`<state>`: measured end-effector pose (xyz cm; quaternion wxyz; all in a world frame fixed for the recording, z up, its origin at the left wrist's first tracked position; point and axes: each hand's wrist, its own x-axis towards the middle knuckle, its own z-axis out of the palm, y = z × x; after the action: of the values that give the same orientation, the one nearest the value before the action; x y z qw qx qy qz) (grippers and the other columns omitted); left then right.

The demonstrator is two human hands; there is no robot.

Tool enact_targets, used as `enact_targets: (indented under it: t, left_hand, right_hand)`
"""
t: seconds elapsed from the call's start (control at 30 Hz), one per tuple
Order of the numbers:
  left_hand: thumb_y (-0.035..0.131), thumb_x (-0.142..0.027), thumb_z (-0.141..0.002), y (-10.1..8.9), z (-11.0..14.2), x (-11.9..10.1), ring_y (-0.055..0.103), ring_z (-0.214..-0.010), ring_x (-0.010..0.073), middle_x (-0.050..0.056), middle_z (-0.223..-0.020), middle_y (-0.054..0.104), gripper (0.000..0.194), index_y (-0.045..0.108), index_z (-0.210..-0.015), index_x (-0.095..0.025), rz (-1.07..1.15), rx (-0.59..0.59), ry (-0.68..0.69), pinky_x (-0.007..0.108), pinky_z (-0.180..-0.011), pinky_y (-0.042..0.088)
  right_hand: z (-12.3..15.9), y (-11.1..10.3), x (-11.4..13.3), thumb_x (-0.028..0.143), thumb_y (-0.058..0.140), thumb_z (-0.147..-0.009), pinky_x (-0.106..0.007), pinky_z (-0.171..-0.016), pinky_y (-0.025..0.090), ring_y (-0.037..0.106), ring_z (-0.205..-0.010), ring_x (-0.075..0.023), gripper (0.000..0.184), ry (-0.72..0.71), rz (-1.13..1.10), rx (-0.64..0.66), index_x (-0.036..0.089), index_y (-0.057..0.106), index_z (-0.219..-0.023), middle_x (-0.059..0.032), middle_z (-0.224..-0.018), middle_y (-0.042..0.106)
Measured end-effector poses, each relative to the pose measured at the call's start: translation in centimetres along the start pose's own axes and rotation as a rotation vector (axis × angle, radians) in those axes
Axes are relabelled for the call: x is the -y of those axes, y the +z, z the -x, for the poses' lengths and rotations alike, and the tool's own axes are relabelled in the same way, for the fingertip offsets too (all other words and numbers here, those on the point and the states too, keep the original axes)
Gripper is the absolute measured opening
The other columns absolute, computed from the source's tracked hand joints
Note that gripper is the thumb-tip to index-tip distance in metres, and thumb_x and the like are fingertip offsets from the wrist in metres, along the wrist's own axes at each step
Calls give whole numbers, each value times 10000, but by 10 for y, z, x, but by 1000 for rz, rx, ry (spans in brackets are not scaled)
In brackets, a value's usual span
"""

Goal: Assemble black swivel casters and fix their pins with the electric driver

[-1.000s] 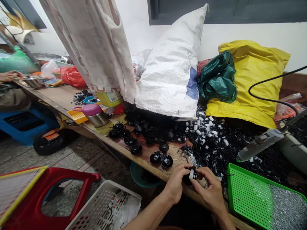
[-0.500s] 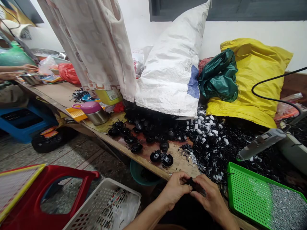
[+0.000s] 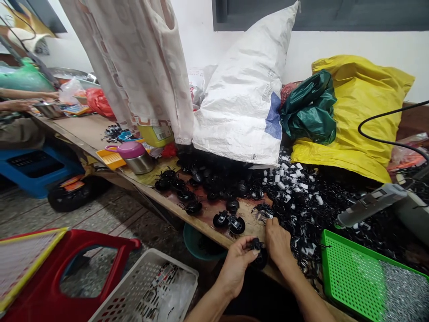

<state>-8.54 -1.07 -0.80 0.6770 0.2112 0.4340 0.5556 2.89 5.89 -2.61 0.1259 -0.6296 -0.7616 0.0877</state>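
Observation:
My left hand (image 3: 236,268) is shut on a black caster wheel (image 3: 259,256) at the table's near edge, its fingers curled around it. My right hand (image 3: 278,241) has its fingertips down among black plastic scraps (image 3: 264,212), at the edge of a heap mixed with small white pieces (image 3: 301,201). Whether those fingers pinch anything is hidden. Just left of my hands, a pair of finished black casters (image 3: 229,222) lies on the wooden board (image 3: 250,230). More black casters (image 3: 214,181) crowd behind them.
A green perforated tray (image 3: 348,273) with grey screws (image 3: 404,293) sits to my right. Below the table edge are a white basket (image 3: 150,286) and a red stool (image 3: 100,243). A co-worker's arms (image 3: 23,98) reach in at the far left. Bulging sacks line the back.
My hands have come apart. The right hand has moved up from the caster to the scrap heap, and the left hand keeps the caster, now lower and nearer the table edge.

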Motion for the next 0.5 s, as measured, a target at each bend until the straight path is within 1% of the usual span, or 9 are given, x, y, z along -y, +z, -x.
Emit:
enact_targets:
  t: [0.07, 0.13, 0.2, 0.23, 0.3, 0.33, 0.37, 0.43, 0.5]
  left_hand:
    - [662, -101, -577, -1, -1, 0, 513, -688, 110, 8, -746, 615, 261, 634, -830, -156, 26, -7, -17, 209, -636, 379]
    - [657, -114, -591, 0, -3, 0, 510, -667, 107, 9, -740, 612, 244, 634, -831, -154, 49, -1, -32, 211, -624, 381]
    - [659, -118, -588, 2, -3, -1, 515, -669, 113, 15, -740, 615, 231, 637, -816, -149, 64, 7, -38, 218, -629, 384]
    - [662, -116, -581, 3, -4, -1, 520, -683, 120, 20, -747, 620, 234, 639, -812, -147, 68, 9, -39, 222, -640, 385]
    - [666, -106, -569, 6, -4, 0, 529, -718, 134, 27, -758, 629, 239, 644, -804, -145, 68, 12, -36, 231, -669, 385]
    - [665, -100, -565, 8, -4, 1, 530, -729, 137, 28, -757, 634, 240, 646, -800, -145, 63, 16, -33, 234, -683, 382]
    - [662, -95, -564, 10, -5, 2, 530, -733, 138, 28, -753, 637, 240, 649, -798, -145, 55, 26, -30, 236, -694, 378]
    - [655, -90, -566, 12, -5, 5, 528, -733, 138, 29, -752, 641, 235, 654, -793, -146, 33, 50, -21, 239, -706, 372]
    - [648, -89, -563, 14, -5, 8, 528, -751, 147, 33, -769, 643, 230, 658, -785, -147, 9, 70, -6, 249, -722, 369]
  right_hand:
    - [5, -2, -5, 8, 323, -756, -251, -531, 375, 563, -642, -170, 242, -13, -25, -15, 142, 525, -753, -83, -773, 541]
    - [13, -7, -13, 79, 344, -791, -244, -548, 384, 543, -635, -155, 188, -32, -57, -23, 158, 502, -724, -50, -721, 533]
    - [23, -15, -21, 182, 363, -823, -227, -536, 393, 513, -586, -131, 178, -46, -182, -27, 172, 469, -680, -11, -641, 510]
    - [29, -18, -24, 232, 384, -824, -218, -525, 398, 499, -565, -121, 180, -45, -321, -26, 177, 456, -668, 3, -616, 498]
    - [41, -24, -26, 306, 456, -796, -209, -508, 409, 483, -547, -109, 158, -18, -693, -14, 174, 468, -709, 14, -610, 495]
    - [47, -26, -26, 327, 498, -772, -211, -510, 417, 483, -553, -110, 160, 6, -871, -6, 168, 491, -768, 12, -624, 502]
    - [51, -27, -25, 337, 533, -750, -216, -521, 424, 488, -565, -113, 202, 30, -999, 0, 161, 511, -846, 8, -639, 512]
    - [58, -26, -22, 338, 556, -736, -227, -544, 433, 499, -582, -119, 307, 51, -1069, 9, 157, 531, -983, 3, -650, 529]
    - [62, -24, -21, 326, 546, -746, -242, -574, 440, 514, -608, -129, 308, 6, -1014, 34, 162, 566, -1006, -14, -675, 558]
